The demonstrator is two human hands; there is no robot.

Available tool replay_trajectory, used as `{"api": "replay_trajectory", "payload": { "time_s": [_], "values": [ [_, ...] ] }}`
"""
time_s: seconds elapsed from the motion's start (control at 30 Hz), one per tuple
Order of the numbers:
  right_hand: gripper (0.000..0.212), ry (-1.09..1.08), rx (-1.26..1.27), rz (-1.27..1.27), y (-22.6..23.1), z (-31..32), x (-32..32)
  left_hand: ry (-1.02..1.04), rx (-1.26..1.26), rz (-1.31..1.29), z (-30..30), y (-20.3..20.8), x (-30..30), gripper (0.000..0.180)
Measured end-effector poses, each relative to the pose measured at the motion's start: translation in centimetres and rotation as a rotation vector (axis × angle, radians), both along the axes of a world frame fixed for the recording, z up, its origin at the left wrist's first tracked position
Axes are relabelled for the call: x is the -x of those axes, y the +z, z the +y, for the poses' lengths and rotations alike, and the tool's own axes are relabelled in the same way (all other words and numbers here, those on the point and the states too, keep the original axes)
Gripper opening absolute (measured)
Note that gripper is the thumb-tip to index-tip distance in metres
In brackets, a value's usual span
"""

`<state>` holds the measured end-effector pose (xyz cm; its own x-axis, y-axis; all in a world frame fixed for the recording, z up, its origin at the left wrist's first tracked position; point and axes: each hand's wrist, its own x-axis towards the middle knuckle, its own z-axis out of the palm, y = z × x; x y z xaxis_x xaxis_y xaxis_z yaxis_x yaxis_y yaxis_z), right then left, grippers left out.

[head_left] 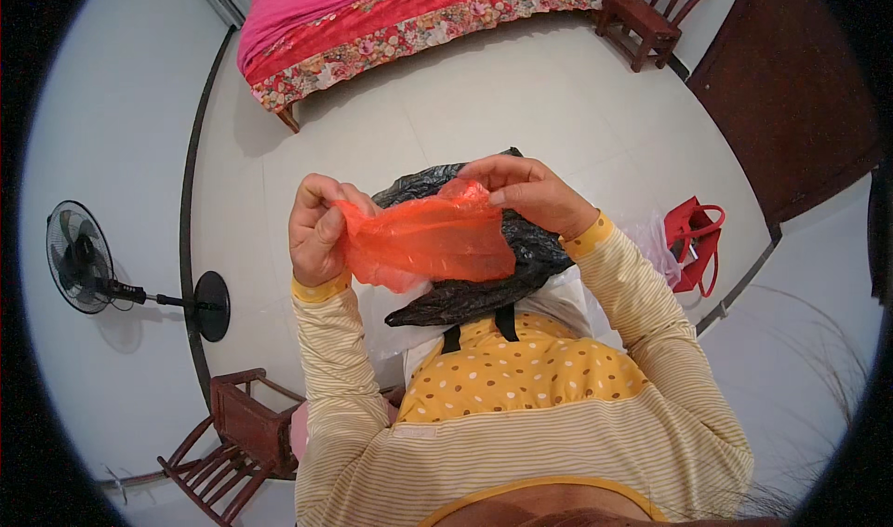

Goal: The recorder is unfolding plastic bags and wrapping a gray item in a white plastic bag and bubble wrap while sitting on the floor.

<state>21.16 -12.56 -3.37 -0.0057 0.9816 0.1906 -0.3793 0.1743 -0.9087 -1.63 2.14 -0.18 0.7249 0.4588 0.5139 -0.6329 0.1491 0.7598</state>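
Observation:
An orange-red plastic bag [428,239] is stretched sideways in front of me, thin and partly see-through. My left hand [319,227] pinches its left end between thumb and curled fingers. At the upper right, my right hand [535,192] grips the bag's edge between thumb and fingers. Beneath it, a crumpled black plastic bag [539,253] lies spread over my lap, partly hidden by the orange-red one. Whitish clear plastic [381,318] shows under the black bag.
A floor fan [82,257] stands by the left wall, and a wooden chair [246,425] is close at my lower left. To the right, a red handbag [693,248] rests beside clear plastic [651,243]. Ahead are a bed [372,53] and another wooden chair [646,20].

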Motion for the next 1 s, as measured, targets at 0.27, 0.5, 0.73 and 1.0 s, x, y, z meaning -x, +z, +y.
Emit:
{"api": "replay_trajectory", "payload": {
  "time_s": [0.27, 0.5, 0.73, 1.0],
  "values": [
    [0.028, -0.383, 0.057, -0.192, -0.9, -0.5, -0.5, 0.094, -0.093, 0.079, 1.1, -0.4, 0.9, 0.014],
    [0.026, -0.664, -0.018, -0.252, 1.0, -1.9, -0.9, 0.343, -0.256, 0.286, 1.4, -0.7, 1.3, 0.010],
    [0.014, -1.040, -0.360, -1.078, 2.8, -3.0, -1.7, 0.444, -0.300, 0.324, 1.0, -0.8, -0.4, 0.009],
    [0.008, -1.128, -0.301, -0.612, 1.5, -3.5, -0.1, 0.514, 0.267, 0.139, -2.9, -2.0, -4.7, 0.008]
  ]
}}
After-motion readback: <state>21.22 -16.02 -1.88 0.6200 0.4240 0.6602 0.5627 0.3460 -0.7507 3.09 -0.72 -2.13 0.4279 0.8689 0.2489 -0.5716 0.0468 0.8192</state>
